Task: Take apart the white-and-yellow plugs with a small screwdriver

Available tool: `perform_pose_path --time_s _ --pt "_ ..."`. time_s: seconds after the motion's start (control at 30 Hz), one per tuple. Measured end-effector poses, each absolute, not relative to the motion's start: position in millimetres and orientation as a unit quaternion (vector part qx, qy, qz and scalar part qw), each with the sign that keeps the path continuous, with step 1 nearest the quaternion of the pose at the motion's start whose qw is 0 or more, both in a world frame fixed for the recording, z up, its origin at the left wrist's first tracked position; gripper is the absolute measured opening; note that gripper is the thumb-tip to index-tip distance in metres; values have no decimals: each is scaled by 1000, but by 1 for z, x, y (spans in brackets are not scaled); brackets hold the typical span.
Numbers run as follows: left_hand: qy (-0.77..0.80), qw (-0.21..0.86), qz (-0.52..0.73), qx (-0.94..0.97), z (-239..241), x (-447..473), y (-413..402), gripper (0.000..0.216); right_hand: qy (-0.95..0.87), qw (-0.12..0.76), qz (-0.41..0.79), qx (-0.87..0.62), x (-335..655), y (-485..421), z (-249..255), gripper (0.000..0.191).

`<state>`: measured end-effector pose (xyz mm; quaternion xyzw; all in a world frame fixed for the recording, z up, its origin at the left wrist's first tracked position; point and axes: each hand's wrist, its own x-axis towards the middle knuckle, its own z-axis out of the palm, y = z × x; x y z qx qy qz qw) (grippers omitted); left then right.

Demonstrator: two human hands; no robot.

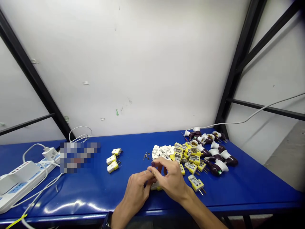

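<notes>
Near the table's front edge, my left hand (139, 186) is closed on a white-and-yellow plug (156, 186), which is mostly hidden under the fingers. Over the plug, my right hand (172, 178) is closed in a pinch, its fingertips meeting those of my left. A small dark purple rounded end (152, 163) shows at these fingertips; what it belongs to is hidden. Just beyond the hands lie several small screws (146, 156) and a heap of white covers (163, 150). Several open yellow plug halves (190, 167) with metal inserts spread to the right, one (195, 183) nearest my right wrist.
Three closed white-and-yellow plugs (112, 160) lie left of the hands. Purple-and-white lamp holders (215, 154) are piled at the right. A white power strip (23, 187) with cables (45, 187) occupies the far left. Behind the blue table (88, 190) rises a white wall (143, 63) between black posts.
</notes>
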<state>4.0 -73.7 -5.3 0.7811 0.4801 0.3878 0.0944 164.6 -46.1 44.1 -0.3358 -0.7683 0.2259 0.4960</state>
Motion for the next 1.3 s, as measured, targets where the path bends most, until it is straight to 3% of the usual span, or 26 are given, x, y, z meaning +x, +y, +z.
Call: perform_pose_path --time_s 0.17,0.37,0.5,0.63,0.73,0.83,1.0,1.1,1.2,1.3 --pt "482 110 370 787 -4 2 -74 27 -761 492 275 -321 164 -46 43 15" --pt "484 104 358 792 -3 2 -75 27 -767 510 212 -327 165 -44 40 11" --pt "485 97 348 796 -2 2 -75 28 -767 493 259 -320 167 -43 41 11" --pt "481 90 344 801 -2 1 -75 27 -792 485 193 -316 166 -45 41 13" --pt "488 91 339 799 -1 0 -76 27 -779 504 184 -324 161 -45 38 11" --pt "484 103 334 802 0 1 -79 23 -740 531 250 -329 162 -46 40 10" --pt "478 103 315 814 -2 -8 -89 25 -677 585 269 -357 196 -53 55 22" --pt "507 72 288 809 -9 -35 -97 15 -731 493 217 -418 233 -57 56 26" --pt "565 15 274 778 -15 -80 -104 15 -769 356 108 -520 271 -57 40 21" --pt "636 -62 254 726 -16 -126 -109 17 -762 279 52 -582 298 -56 16 21"
